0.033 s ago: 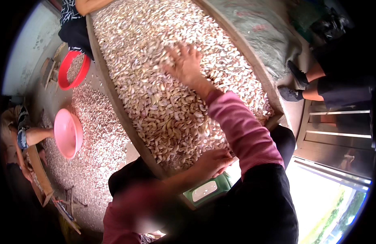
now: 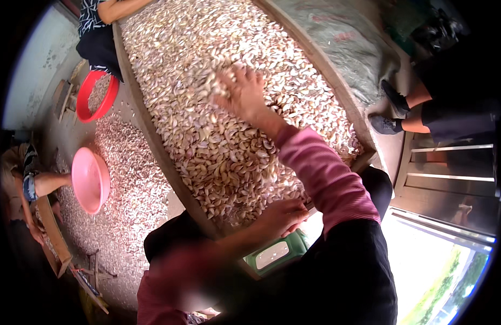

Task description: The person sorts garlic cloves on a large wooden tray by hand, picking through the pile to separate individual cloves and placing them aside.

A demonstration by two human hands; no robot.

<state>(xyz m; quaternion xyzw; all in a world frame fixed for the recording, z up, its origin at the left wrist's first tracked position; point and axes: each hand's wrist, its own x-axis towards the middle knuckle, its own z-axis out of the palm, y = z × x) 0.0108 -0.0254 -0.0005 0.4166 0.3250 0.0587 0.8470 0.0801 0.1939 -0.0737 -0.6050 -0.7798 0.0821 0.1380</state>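
Note:
Garlic cloves (image 2: 223, 146) fill a long wooden-rimmed tray (image 2: 153, 141) in front of me. Over the middle of the heap, my right hand (image 2: 244, 97) lies palm down with its fingers spread, slightly blurred, touching the cloves. My left hand (image 2: 283, 218) rests at the tray's near end, its fingers curled together; whatever they may hold is hidden. Beneath that hand sits a green plastic container (image 2: 277, 253) with a pale opening, partly covered by my left forearm.
On the left, cloves are spread over the floor (image 2: 131, 216) near a pink basin (image 2: 91, 180) and a red basin (image 2: 99, 96). Other people sit at the far left end and the left side. A grey-green sack (image 2: 342, 49) and a person's legs (image 2: 415, 111) are at the right.
My right hand has shifted very slightly toward me and to the left over the cloves. The left hand has stayed in place.

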